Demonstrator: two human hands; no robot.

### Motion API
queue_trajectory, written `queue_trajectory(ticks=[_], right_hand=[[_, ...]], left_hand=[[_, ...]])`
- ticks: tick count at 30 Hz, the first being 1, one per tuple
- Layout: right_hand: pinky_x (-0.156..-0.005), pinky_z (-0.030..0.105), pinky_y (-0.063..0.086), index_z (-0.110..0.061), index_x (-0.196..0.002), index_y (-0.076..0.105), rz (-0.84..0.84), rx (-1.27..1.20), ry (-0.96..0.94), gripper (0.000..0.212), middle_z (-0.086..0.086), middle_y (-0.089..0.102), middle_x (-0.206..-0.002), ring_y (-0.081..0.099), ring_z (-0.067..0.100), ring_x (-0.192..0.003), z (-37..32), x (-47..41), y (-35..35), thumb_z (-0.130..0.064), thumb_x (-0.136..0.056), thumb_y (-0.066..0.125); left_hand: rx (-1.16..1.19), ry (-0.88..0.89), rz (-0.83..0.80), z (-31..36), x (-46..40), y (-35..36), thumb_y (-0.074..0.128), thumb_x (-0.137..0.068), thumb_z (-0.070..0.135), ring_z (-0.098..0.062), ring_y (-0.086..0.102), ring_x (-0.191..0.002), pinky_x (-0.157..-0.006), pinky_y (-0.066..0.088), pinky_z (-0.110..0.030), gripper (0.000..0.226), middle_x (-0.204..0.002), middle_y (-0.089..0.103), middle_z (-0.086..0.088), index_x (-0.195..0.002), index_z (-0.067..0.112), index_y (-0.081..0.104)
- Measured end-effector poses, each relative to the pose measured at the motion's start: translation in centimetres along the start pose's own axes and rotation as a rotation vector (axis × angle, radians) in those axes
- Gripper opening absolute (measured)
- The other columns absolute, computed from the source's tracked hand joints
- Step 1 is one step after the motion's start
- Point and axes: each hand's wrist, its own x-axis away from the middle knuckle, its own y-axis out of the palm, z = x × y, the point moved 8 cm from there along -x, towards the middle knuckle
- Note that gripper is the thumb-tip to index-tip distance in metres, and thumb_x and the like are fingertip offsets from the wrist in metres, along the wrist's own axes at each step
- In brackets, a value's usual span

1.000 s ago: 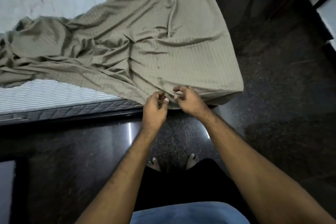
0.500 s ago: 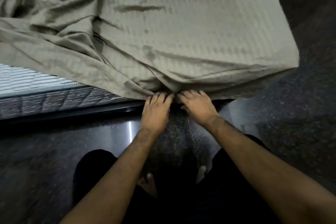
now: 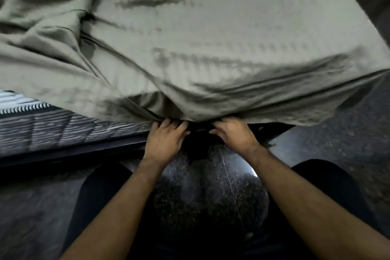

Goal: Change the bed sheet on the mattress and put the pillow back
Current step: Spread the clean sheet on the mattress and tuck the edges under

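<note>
An olive-green striped bed sheet lies rumpled over the mattress and hangs over its near edge and right corner. The mattress shows bare at the left, with a grey-and-white striped side. My left hand and my right hand are side by side at the sheet's lower hem. Their fairly straight fingers press against the mattress side, with the fingertips hidden under the cloth. No pillow is in view.
A dark bed frame rail runs below the mattress side. The floor is dark speckled stone with a glare patch between my arms. My legs in dark trousers are bent close to the bed.
I have come down lower and nearer to the bed. Both hands went from pinching the hem in front of the mattress to pushing it in under the mattress edge, and they have moved slightly apart.
</note>
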Motion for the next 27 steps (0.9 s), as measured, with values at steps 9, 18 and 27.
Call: queue_trajectory(ticks=[9, 18, 27], right_hand=[[-0.065, 0.045, 0.057, -0.008, -0.097, 0.068, 0.065, -0.03, 0.002, 0.012, 0.018, 0.066, -0.086, 0.066, 0.04, -0.08, 0.9, -0.2, -0.1, -0.016, -0.088, 0.07], [-0.072, 0.041, 0.041, -0.016, -0.089, 0.066, 0.194, 0.334, 0.024, 0.011, 0.008, 0.06, -0.082, 0.06, 0.033, -0.081, 2.3, 2.1, -2.9, -0.013, -0.08, 0.061], [-0.073, 0.031, 0.04, -0.03, -0.096, 0.045, -0.259, -0.408, 0.021, 0.022, -0.015, 0.05, -0.082, 0.047, 0.009, -0.078, -0.7, 4.3, 0.1, -0.008, -0.097, 0.046]], left_hand=[[-0.052, -0.057, 0.27, 1.9, -0.9, -1.0, 0.074, -0.088, 0.027, -0.032, 0.057, -0.071, -0.061, 0.038, -0.039, 0.031, -0.078, 0.066, -0.003, -0.112, 0.029, 0.056], [-0.162, 0.001, 0.313, 2.1, -0.5, -2.1, 0.078, -0.082, 0.03, -0.026, 0.05, -0.087, -0.063, 0.035, -0.04, 0.021, -0.097, 0.055, -0.003, -0.103, 0.029, 0.073], [0.028, 0.052, 0.198, 3.2, 0.2, -3.0, 0.058, -0.088, 0.025, -0.031, 0.063, -0.06, -0.065, 0.045, -0.04, 0.007, -0.063, 0.058, -0.007, -0.086, 0.018, 0.06]])
